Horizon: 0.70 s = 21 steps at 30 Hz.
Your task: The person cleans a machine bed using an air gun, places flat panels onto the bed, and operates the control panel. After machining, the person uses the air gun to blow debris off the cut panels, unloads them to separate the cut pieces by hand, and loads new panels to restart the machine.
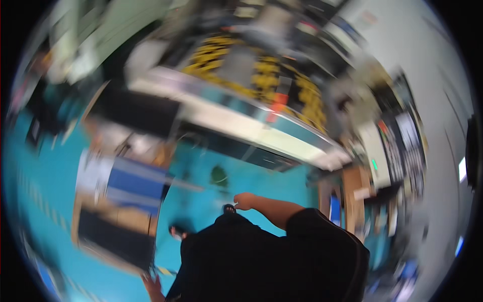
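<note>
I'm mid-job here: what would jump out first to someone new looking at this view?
Probably the yellow-and-black striping across the blurred bench, top middle, with an orange-red strip at its front edge. Next, the bright turquoise floor below it, then the blue panel at left. The right hand shows just below centre, against the floor.

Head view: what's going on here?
A person in black is standing or walking on a turquoise floor, facing a bench with yellow-black stripes. The right hand is out in front; blur hides whether it holds anything. The left hand is beside a brown-edged black surface; contact is unclear.
</note>
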### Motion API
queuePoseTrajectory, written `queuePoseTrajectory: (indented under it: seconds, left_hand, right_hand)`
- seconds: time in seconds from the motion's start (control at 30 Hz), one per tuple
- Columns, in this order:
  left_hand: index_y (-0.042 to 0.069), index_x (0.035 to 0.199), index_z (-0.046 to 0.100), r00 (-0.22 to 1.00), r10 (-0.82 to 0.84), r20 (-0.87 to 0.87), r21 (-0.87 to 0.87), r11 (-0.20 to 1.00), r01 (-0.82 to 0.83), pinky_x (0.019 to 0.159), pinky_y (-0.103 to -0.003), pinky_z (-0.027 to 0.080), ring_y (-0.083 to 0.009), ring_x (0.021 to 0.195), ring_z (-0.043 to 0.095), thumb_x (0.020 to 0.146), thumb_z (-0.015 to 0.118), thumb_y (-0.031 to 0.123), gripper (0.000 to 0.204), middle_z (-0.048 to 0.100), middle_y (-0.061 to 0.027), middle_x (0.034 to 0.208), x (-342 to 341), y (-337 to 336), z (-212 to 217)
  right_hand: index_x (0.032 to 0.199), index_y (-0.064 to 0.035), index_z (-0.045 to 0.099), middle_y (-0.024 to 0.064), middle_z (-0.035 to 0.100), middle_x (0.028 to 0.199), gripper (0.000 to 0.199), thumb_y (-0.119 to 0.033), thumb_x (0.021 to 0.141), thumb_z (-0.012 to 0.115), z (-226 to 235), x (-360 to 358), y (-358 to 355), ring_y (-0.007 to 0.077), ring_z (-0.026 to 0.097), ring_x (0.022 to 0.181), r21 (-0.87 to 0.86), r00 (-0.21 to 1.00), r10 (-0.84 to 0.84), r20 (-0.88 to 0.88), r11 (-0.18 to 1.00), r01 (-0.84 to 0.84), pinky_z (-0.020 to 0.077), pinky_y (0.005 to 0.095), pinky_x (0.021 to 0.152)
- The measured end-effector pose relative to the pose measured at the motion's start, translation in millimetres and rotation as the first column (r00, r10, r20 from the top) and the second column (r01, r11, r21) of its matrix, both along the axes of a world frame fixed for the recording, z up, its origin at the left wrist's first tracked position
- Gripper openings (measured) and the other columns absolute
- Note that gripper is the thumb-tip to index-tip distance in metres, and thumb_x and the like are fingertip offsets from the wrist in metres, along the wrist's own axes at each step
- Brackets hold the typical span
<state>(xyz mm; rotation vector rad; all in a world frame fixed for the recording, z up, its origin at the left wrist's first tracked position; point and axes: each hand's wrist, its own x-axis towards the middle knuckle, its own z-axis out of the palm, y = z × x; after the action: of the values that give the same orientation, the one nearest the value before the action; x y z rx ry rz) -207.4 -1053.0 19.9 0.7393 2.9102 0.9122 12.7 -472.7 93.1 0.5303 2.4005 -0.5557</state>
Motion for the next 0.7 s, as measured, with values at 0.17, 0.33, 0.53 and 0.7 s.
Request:
queuePoseTrajectory:
  seconds: [0.17, 0.33, 0.53, 0.7]
  left_hand:
    - [-0.001, 0.130, 0.055, 0.607, -0.327, 0.724, 0.444, 0.895, -0.048, 0.102, -0.043, 0.048, -0.0325, 0.123, 0.056, 0.092, 0.069, 0.021, 0.046, 0.051, -0.0222, 0.139, -59, 244, 19]
    - [-0.001, 0.128, 0.055, 0.460, -0.606, 0.649, 0.432, 0.791, 0.432, 0.101, -0.043, 0.048, -0.0330, 0.121, 0.057, 0.092, 0.068, 0.022, 0.044, 0.052, -0.0222, 0.136, 2, 439, 63]
    - [0.000, 0.125, 0.056, 0.283, -0.761, 0.584, 0.328, 0.540, 0.776, 0.100, -0.044, 0.048, -0.0337, 0.120, 0.057, 0.092, 0.067, 0.022, 0.042, 0.053, -0.0223, 0.133, 121, 627, 87]
    - [0.000, 0.123, 0.057, 0.166, -0.807, 0.567, 0.249, 0.360, 0.899, 0.099, -0.044, 0.048, -0.0343, 0.118, 0.058, 0.092, 0.067, 0.023, 0.040, 0.053, -0.0224, 0.131, 197, 710, 96]
  right_hand:
    - [0.100, -0.0070, 0.073, 0.0197, 0.072, 0.099, 0.037, -0.040, 0.084, 0.068, -4, 135, 88, 0.0396, 0.068, 0.094, 0.047, 0.867, -0.497, 0.021, 0.867, 0.496, 0.0538, 0.0492, 0.082]
    - [0.103, -0.0121, 0.071, 0.0183, 0.071, 0.099, 0.028, -0.033, 0.087, 0.063, 90, 333, 214, 0.0373, 0.068, 0.092, 0.245, 0.392, -0.697, -0.600, 0.306, 0.920, 0.0555, 0.0475, 0.080]
    - [0.127, -0.0070, 0.063, 0.0236, 0.060, 0.128, 0.051, -0.031, 0.084, 0.074, 370, 568, 334, 0.0435, 0.056, 0.120, 0.392, 0.439, -0.017, -0.898, -0.483, 0.783, 0.0451, 0.0558, 0.099]
    - [0.145, -0.0273, 0.054, 0.0233, 0.033, 0.158, 0.060, -0.055, 0.092, 0.062, 527, 662, 351, 0.0488, 0.030, 0.145, 0.172, 0.332, 0.033, -0.943, -0.805, 0.567, 0.0312, 0.0559, 0.116]
